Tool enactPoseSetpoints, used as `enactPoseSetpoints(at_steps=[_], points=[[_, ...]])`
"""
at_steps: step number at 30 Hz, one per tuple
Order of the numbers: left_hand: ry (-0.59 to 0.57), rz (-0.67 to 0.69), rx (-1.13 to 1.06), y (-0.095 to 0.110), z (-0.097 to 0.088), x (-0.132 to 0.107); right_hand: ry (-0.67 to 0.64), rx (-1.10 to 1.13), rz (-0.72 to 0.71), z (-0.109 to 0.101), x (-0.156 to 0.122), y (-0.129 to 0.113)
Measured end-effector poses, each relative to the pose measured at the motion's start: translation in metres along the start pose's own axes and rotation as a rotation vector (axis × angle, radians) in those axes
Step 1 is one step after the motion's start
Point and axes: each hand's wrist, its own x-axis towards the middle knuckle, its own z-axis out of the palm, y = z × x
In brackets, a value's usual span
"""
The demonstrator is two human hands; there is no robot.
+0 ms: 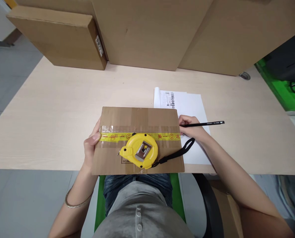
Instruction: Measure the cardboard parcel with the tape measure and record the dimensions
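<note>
In front of me is a cardboard box (117,117) with a band of yellow printed tape across its top. My left hand (91,147) grips the box's left side, thumb on the top edge and the other fingers hidden behind it. A yellow tape measure (130,143) lies on the box, its black wrist strap (177,154) hanging past the right edge. At the box's right side, my right hand (190,127) is closed around a black pencil-like stick (207,124) that points right. Under that hand and partly behind the box lies white paper (192,102) with dark marks.
Large cardboard panels (147,36) stand along the back of the wooden table (63,99). A closed carton (70,43) sits at the back left. Near the back right is a round metal piece (245,76). A black chair arm (208,201) rises below the table's front edge.
</note>
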Motion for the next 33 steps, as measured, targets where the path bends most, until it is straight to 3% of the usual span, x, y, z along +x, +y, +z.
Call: enactPoseSetpoints(at_steps=[10,15,33], points=[[-0.047,0.001,-0.009,0.0,-0.002,0.0,0.008,0.005,-0.008,-0.001,0.001,0.006],[-0.099,0.067,-0.01,-0.005,-0.01,0.007,0.028,0.026,-0.018,-0.001,0.002,0.007],[-0.059,0.062,0.0,-0.006,-0.012,0.008,0.065,-0.008,-0.023,-0.002,0.003,0.017]])
